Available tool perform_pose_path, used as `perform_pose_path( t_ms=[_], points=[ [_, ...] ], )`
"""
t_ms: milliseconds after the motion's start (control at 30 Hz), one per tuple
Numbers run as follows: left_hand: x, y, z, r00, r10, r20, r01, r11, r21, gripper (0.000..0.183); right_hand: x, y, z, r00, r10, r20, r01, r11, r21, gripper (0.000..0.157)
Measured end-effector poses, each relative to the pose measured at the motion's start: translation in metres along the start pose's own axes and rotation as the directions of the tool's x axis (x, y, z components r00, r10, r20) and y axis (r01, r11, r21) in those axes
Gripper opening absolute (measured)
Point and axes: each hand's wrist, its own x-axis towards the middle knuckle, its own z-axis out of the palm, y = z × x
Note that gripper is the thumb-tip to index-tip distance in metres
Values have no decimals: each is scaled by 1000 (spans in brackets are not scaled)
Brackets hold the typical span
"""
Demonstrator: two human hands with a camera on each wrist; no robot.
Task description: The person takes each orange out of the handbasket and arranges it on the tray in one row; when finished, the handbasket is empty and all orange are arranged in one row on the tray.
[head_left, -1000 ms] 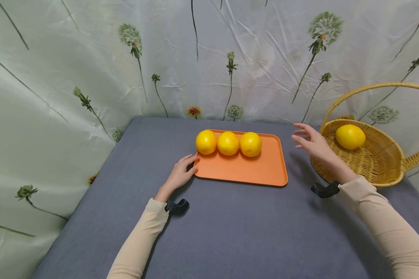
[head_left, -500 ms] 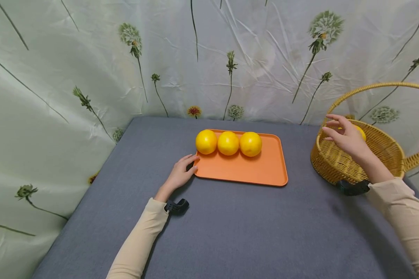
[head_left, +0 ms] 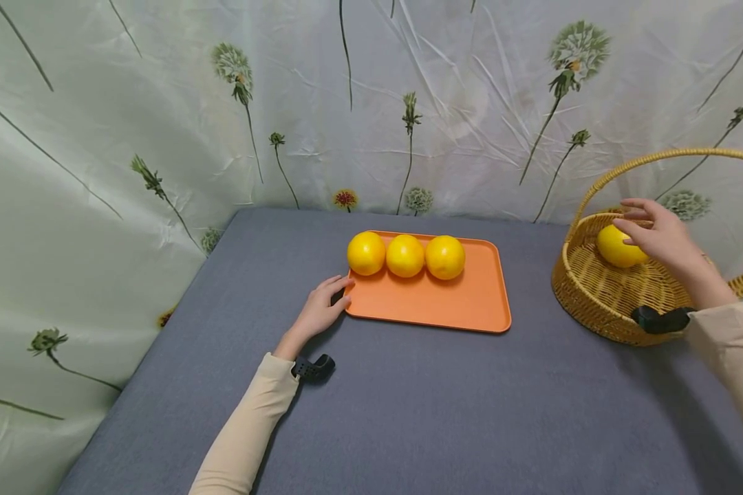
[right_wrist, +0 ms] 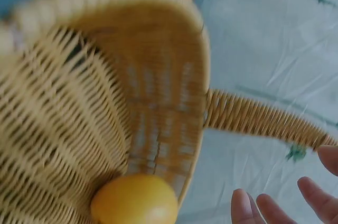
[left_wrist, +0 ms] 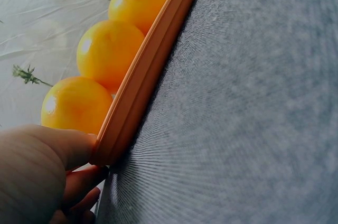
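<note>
My left hand [head_left: 319, 307] grips the left edge of an orange rectangular tray [head_left: 446, 306], thumb and fingertips at its rim; the left wrist view shows the thumb against the tray's corner [left_wrist: 113, 139]. Three oranges, a left one [head_left: 366, 253], a middle one [head_left: 405, 256] and a right one [head_left: 445, 257], stand in a row along the tray's far side. My right hand [head_left: 662, 237] hangs over a wicker basket [head_left: 585, 289], fingers apart and loosely bent, holding nothing. One more orange [head_left: 620, 246] lies in the basket, partly behind the fingertips in the head view.
The basket's tall arched handle [head_left: 656, 155] rises beside and above my right hand. A grey cloth [head_left: 433, 412] covers the table. Behind it hangs a pale curtain [head_left: 322, 103] with dandelion prints. Black wrist cameras sit on both wrists.
My right hand has moved rightward from beside the basket, across its left rim, to above its interior, passing in front of the orange there. The left hand and tray stay put.
</note>
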Motion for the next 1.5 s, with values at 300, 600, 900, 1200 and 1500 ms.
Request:
perform_pose_path(
  t_ms=[300, 600, 900, 1200, 1500],
  points=[
    [1, 0, -1, 999, -32, 17, 32, 999, 23, 41, 15, 26, -12, 996, 85, -33, -88, 991, -98, 62],
    [1, 3, -1, 999, -39, 28, 38, 999, 31, 41, 23, 44, -5, 993, 91, -73, -102, 981, -166, 60],
    [1, 2, -1, 999, -32, 24, 32, 999, 29, 41, 26, 56, 3, 993, 84, -77, -98, 976, -196, 57],
    [2, 3, -1, 1000, -14, 20, 13, 1000, 26, 41, 33, 72, 11, 998, -39, -54, 25, 972, -232, 48],
    [1, 1, -1, 999, -33, 24, 33, 999, 14, 40, 36, 82, 21, 998, -19, 57, 32, 972, -234, 64]
  ],
)
